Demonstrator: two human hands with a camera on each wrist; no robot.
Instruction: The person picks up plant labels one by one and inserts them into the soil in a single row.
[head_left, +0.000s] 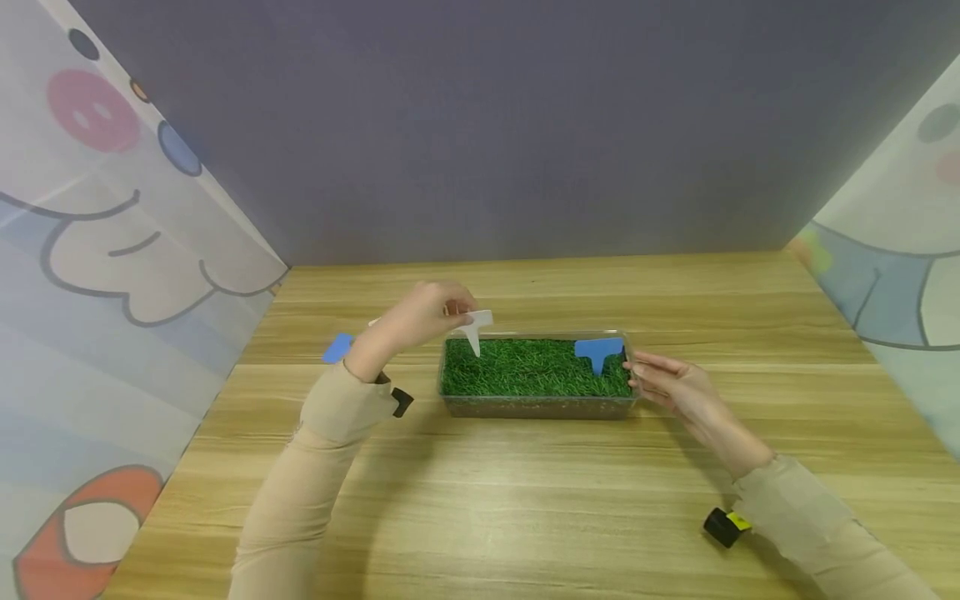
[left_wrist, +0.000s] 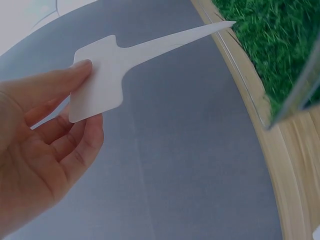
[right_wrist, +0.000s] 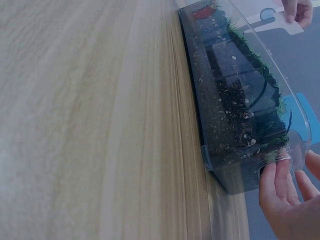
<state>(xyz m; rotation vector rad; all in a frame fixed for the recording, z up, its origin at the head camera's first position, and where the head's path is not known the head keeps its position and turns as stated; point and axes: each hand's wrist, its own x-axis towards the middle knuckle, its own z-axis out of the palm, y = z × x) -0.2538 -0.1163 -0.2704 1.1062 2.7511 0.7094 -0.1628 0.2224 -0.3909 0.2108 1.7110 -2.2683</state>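
Observation:
My left hand [head_left: 427, 315] pinches the head of a white T-shaped plant label [left_wrist: 102, 82] between thumb and fingers. The label's pointed stem slants down over the left end of the grass, its tip close to the blades in the head view. That green grass [head_left: 525, 367] fills a clear rectangular planter box [head_left: 536, 408]; dark soil shows through its wall in the right wrist view. A blue T-shaped plant label [head_left: 598, 348] stands upright in the grass near the right end. My right hand [head_left: 686, 396] has its extended fingers against the box's right end.
Partly behind the left forearm, a blue flat piece [head_left: 337, 348] lies on the wooden table [head_left: 487, 500]. A grey panel [head_left: 525, 133] rises along the table's back edge, and cartoon-printed cloth [head_left: 97, 275] hangs at both sides.

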